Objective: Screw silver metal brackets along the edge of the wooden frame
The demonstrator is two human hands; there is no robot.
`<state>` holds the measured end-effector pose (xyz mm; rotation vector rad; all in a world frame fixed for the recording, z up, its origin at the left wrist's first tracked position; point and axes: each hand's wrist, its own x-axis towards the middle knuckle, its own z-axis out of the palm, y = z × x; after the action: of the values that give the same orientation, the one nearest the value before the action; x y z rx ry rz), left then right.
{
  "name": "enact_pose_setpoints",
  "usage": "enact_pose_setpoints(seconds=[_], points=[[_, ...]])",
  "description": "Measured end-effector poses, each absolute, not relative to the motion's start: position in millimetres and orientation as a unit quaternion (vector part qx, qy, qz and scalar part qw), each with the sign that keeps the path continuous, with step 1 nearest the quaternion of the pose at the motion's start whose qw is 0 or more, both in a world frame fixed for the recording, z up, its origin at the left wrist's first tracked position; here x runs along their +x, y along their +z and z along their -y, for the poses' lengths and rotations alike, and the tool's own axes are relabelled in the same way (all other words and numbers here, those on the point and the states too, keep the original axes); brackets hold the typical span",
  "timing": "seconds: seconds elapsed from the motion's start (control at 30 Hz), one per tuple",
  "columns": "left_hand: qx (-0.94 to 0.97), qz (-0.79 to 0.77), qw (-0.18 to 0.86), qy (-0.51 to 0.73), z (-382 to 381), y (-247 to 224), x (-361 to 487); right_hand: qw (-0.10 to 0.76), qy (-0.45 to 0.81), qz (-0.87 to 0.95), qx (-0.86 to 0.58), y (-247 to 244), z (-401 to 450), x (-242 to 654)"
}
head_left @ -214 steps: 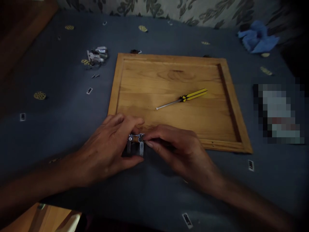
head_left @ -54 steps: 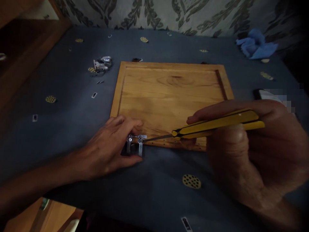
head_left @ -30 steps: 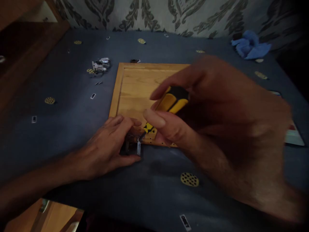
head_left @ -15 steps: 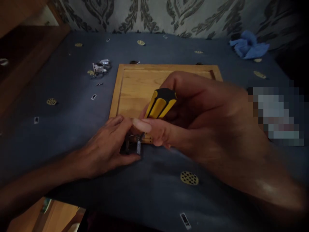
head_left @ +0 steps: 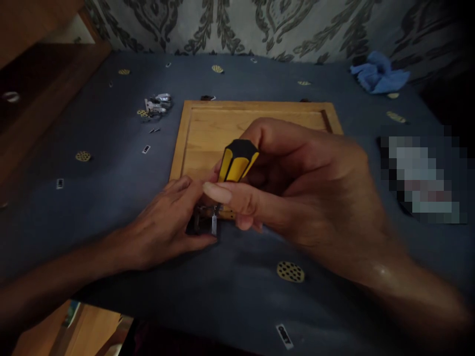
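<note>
My right hand (head_left: 319, 198) pinches a screwdriver (head_left: 237, 160) by its black and yellow handle, thumb and fingertips closed round it. The handle stands nearly upright, and the tip is hidden behind the thumb. Below it a metal hinge (head_left: 214, 223) sits at the near edge of a wooden cabinet door (head_left: 218, 133), which lies flat with its recessed panel up. My left hand (head_left: 163, 222) closes on the hinge from the left, fingers over the door's edge and thumb by the protruding metal arm. Much of the hinge is covered by my hands.
More metal hinges (head_left: 158, 105) lie in a heap left of the door, with small screws (head_left: 154, 130) in front. A blue cloth (head_left: 380, 73) rests at the back right. A blurred-out object (head_left: 423, 178) lies at the right. The patterned tablecloth (head_left: 111, 207) ends at the front left.
The screwdriver handle has shifted slightly left and looks more upright, my right hand moving with it. My left hand keeps its place at the hinge. The view has moved a little.
</note>
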<state>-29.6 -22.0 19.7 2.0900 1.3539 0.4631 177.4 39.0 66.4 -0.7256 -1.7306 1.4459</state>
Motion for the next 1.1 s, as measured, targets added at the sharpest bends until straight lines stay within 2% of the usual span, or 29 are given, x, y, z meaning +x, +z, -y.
enact_pose_setpoints(seconds=[0.2, 0.43, 0.67, 0.73, 0.9, 1.1], points=[[0.796, -0.509, 0.284, 0.164, 23.6, 20.3, -30.1, 0.333, 0.61, 0.676, -0.248, 71.4, -43.2, 180.0], [0.784, -0.513, 0.315, 0.153, 22.2, 20.4, -30.0, 0.377, 0.591, 0.653, -0.287, 66.5, -40.4, 175.7], [0.798, -0.508, 0.279, 0.165, 22.9, 20.2, -31.6, 0.318, 0.595, 0.697, -0.242, 68.7, -47.2, 182.5], [0.793, -0.509, 0.289, 0.169, 22.8, 19.5, -31.6, 0.325, 0.587, 0.703, -0.236, 69.2, -45.2, 182.8], [0.789, -0.512, 0.292, 0.175, 22.8, 18.7, -31.5, 0.387, 0.499, 0.716, -0.298, 63.5, -37.0, 179.5], [0.796, -0.505, 0.273, 0.192, 23.9, 12.4, -36.2, 0.485, 0.314, 0.737, -0.35, 63.6, -36.5, 176.9]])
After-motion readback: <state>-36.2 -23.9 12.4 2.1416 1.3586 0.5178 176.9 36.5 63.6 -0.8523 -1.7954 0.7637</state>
